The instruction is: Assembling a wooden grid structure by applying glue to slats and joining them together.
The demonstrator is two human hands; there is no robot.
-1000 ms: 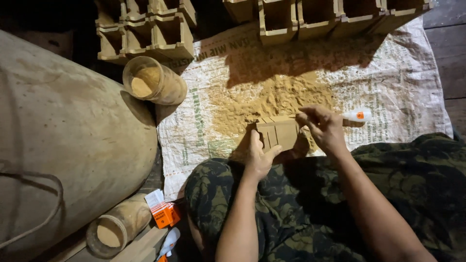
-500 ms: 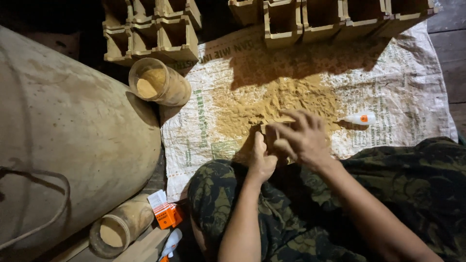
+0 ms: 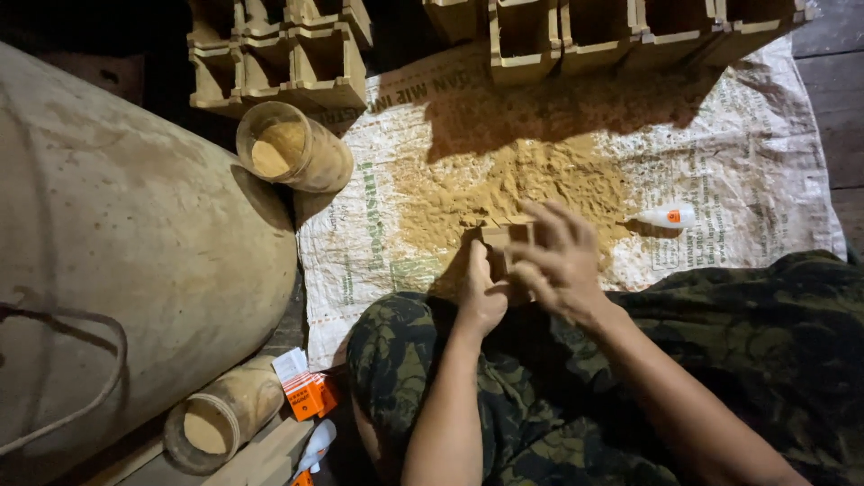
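A small open wooden box sits between my hands, just above my camouflage-clad knees. My left hand grips its near left side. My right hand lies over the box's right side with fingers spread, covering most of it. Beyond the box, a pile of fine yellow-brown sawdust is spread on a white woven sack. A small white glue bottle with an orange label lies on the sack to the right of my right hand.
Rows of similar wooden boxes stand at the back left and back right. A clear jar of sawdust leans against a large tan sack. A second jar and orange-white packets lie lower left.
My right hand moved from pinching the box's upper right corner to lying over the box with fingers spread. The box, earlier flat and in plain sight, is now largely hidden.
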